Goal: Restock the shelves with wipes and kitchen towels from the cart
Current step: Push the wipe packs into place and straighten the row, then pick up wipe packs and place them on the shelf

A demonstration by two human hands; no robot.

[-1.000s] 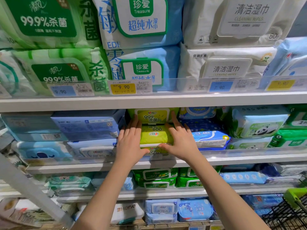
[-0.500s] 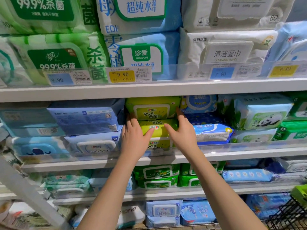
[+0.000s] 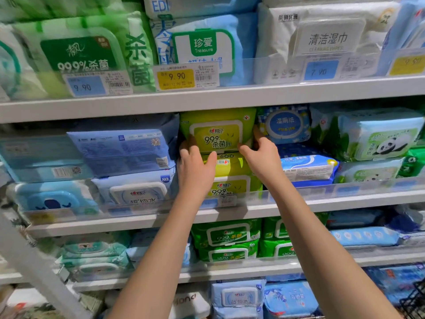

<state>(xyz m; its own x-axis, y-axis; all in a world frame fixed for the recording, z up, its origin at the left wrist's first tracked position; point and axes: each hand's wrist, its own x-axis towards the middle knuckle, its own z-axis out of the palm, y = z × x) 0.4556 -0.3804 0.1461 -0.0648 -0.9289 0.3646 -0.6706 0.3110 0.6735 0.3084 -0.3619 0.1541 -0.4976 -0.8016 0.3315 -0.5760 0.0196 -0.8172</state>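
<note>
Snugly, hands [image 3: 230,162] around wipes pack [image 3: 218,132]

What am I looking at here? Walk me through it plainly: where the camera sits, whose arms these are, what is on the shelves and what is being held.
There is no machine here. The camera is worn on a person's head and looks forward and down, so the two bare arms reaching in from the bottom are that person's own.

They face store shelves packed with wet wipes behind clear plastic lips carrying price tags, such as the yellow 9.90 tag.

On the middle shelf is a stack of lime-green wipe packs. The left hand and right hand press on either side of the top lime-green pack, thumbs under its front edge, apparently seating it on the lower lime-green packs.

Beside the stack lie blue packs to the left and a round-labelled blue pack to the right.

A corner of a black wire cart shows at bottom right.
</note>
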